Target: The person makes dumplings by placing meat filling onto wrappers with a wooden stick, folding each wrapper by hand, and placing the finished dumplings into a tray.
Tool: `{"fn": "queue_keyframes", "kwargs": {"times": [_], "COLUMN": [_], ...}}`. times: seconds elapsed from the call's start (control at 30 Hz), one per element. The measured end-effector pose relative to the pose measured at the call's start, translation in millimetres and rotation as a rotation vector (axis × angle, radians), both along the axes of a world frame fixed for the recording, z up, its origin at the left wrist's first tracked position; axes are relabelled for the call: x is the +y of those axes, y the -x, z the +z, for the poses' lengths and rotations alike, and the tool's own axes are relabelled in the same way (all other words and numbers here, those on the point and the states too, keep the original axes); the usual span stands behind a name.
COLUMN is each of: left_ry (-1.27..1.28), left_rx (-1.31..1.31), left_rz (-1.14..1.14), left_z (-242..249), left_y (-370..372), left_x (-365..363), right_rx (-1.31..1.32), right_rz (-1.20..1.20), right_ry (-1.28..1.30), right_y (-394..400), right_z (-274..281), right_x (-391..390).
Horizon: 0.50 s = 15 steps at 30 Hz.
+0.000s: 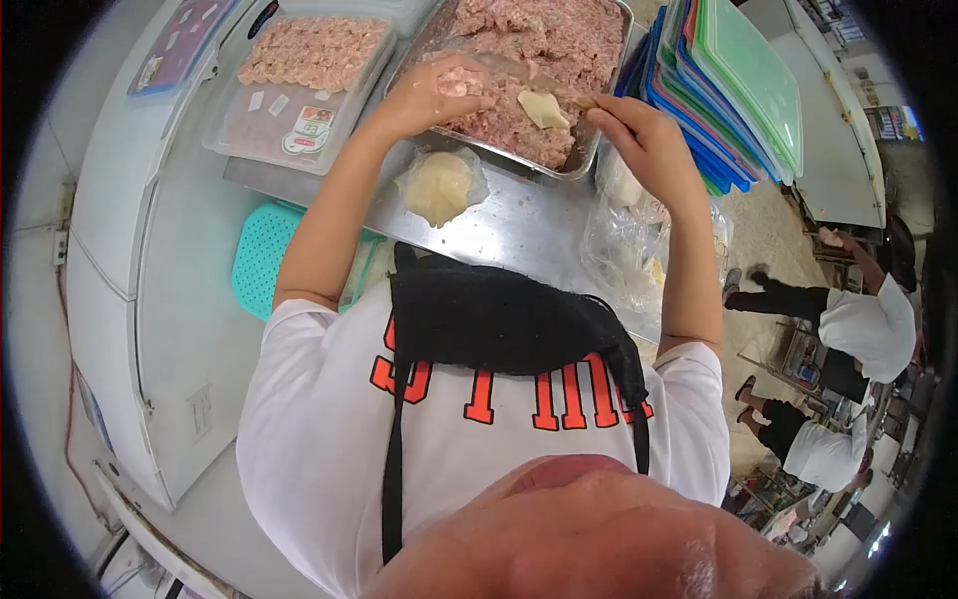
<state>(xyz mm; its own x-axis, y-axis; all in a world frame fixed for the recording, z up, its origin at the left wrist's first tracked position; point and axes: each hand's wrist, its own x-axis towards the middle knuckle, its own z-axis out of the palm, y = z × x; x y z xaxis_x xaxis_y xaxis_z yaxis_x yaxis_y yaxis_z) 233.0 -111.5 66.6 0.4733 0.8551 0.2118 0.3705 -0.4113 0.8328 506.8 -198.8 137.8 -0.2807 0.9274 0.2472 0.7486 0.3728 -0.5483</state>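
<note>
My left hand (436, 92) reaches over a metal tray of minced pink meat (539, 40), its fingers smeared with meat and curled at the mound. A pale folded wrapper (544, 108) lies on the meat between my hands; I cannot tell which hand touches it. My right hand (644, 140) is pinched on a thin stick (585, 101) that points at the wrapper. A bagged stack of round pale wrappers (439, 186) rests on the steel counter (519, 225) just below the tray.
A clear plastic container with filled pink pieces (309, 55) stands left of the tray. Stacked coloured boards (738, 90) lie at the right. Crumpled plastic bags (629, 245) sit by the counter edge, a teal stool (261, 258) below. Two people in white (868, 329) crouch far right.
</note>
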Motion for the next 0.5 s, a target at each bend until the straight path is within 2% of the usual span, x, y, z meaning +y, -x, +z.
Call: {"fn": "queue_keyframes", "kwargs": {"times": [0.1, 0.13, 0.2, 0.23, 0.27, 0.3, 0.37, 0.4, 0.5], "left_ry": [0.003, 0.005, -0.21, -0.212, -0.134, -0.057, 0.012, 0.082, 0.054], "left_rx": [-0.141, -0.143, -0.005, -0.006, 0.043, 0.093, 0.006, -0.082, 0.034], "left_rz": [-0.125, -0.125, -0.261, -0.259, -0.179, -0.098, -0.101, -0.108, -0.099], "left_z": [15, 12, 7, 5, 4, 2, -24, -20, -5], "left_y": [-3, -1, 3, 2, 0, -1, 5, 6, 5], "left_x": [-10, -7, 4, 3, -1, -3, 15, 16, 9], "right_rx": [0.006, 0.072, 0.003, -0.06, -0.139, -0.138, -0.361, -0.242, -0.315], "right_rz": [0.114, 0.171, 0.185, 0.2, 0.154, 0.154, -0.065, -0.008, 0.009], "right_ry": [0.043, -0.006, 0.034, 0.074, -0.062, -0.065, -0.156, -0.221, -0.235], "right_y": [12, 19, 12, 10, 7, 12, 30, 34, 30], "right_z": [-13, -32, -35, -32, -27, -18, -4, -14, -23], "right_x": [-6, -4, 8, 11, 12, 7, -10, -11, -1]}}
